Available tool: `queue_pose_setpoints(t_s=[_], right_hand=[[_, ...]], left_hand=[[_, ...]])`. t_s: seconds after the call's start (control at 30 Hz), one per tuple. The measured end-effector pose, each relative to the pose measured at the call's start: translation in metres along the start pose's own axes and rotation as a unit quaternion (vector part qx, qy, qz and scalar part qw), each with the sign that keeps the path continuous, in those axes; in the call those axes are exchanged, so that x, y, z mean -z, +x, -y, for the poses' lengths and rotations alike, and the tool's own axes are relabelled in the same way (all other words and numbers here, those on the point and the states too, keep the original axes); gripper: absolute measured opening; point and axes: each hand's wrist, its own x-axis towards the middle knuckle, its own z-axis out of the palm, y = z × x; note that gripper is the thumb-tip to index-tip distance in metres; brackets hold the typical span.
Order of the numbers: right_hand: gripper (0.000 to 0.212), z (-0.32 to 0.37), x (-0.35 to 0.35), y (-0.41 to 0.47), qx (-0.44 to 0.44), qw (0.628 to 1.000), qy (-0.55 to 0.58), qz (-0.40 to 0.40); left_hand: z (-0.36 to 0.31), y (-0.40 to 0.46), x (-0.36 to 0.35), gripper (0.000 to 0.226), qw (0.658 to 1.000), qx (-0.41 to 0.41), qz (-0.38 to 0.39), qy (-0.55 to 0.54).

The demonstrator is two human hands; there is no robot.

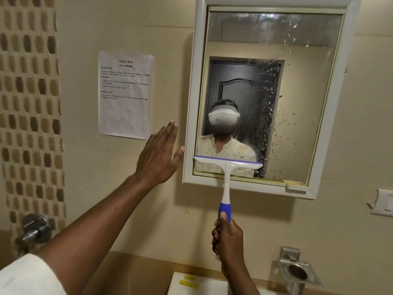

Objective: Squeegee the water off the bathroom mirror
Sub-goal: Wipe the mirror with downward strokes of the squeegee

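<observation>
Gripping the squeegee [227, 165] handle, the right hand [228, 239] hides its end; left hand [158, 154] spread flat beside the mirror [297, 103]; the sheet's [125, 94] print is illegible.

The mirror [276, 99] hangs on the wall in a white frame, tilted in view. Its left half looks mostly clear; droplets and streaks cover the right half. The squeegee [227, 167], white with a blue handle, stands upright, its blade level against the glass near the bottom left edge.
</observation>
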Motion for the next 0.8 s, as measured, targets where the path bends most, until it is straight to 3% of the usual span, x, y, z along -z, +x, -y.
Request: queue_pose_setpoints(t_s=[0.37,0.8], right_hand=[[0.041,-0.032,0.004,-0.019,-0.051,0.999,0.012,-0.013],[0.044,-0.021,0.002,-0.019,-0.062,0.998,0.009,-0.027]], left_hand=[[-0.001,-0.013,-0.009,0.064,1.0,0.005,0.02,-0.006],[-0.015,-0.003,-0.003,0.065,1.0,-0.013,-0.001,-0.009]])
